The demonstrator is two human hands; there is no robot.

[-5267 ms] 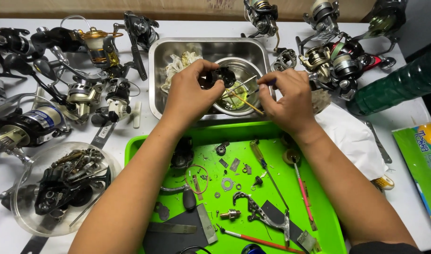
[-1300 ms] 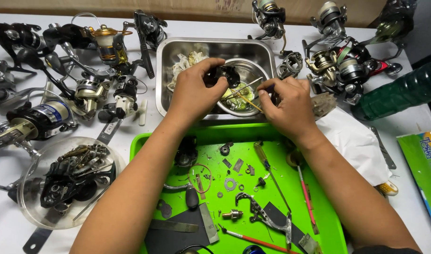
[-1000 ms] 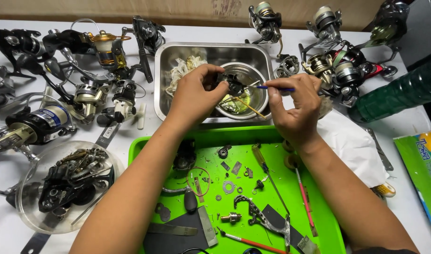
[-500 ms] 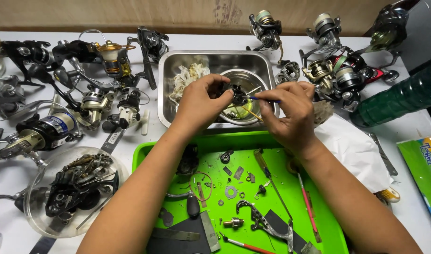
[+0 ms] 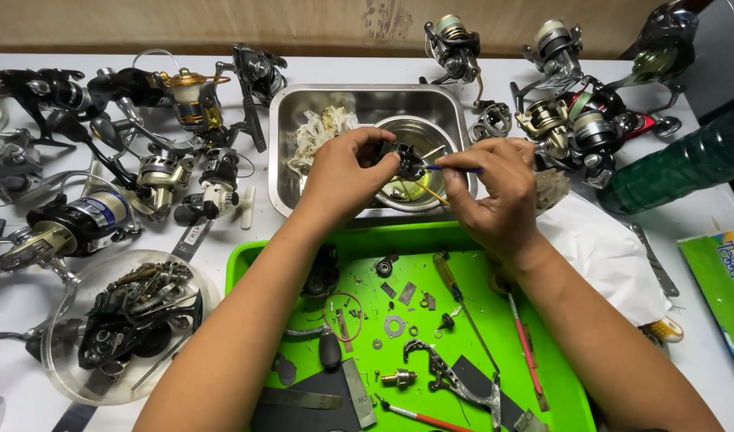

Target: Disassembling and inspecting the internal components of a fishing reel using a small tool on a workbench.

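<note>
Green-yellow packet — right table edge

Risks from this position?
1. The left hand pinches a small black reel part over the steel bowl while the right hand works a blue-handled tool on it; a slip could drop it into the yellowish liquid.
2. Both forearms hang over loose washers, gears and screws on the green tray; a lowered arm could scatter them.
3. Fishing reels crowd the right hand, so a snag seems possible.

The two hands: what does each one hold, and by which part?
The left hand pinches a small black reel part by its side; the right hand holds a thin blue-handled tool near its rear end.
</note>
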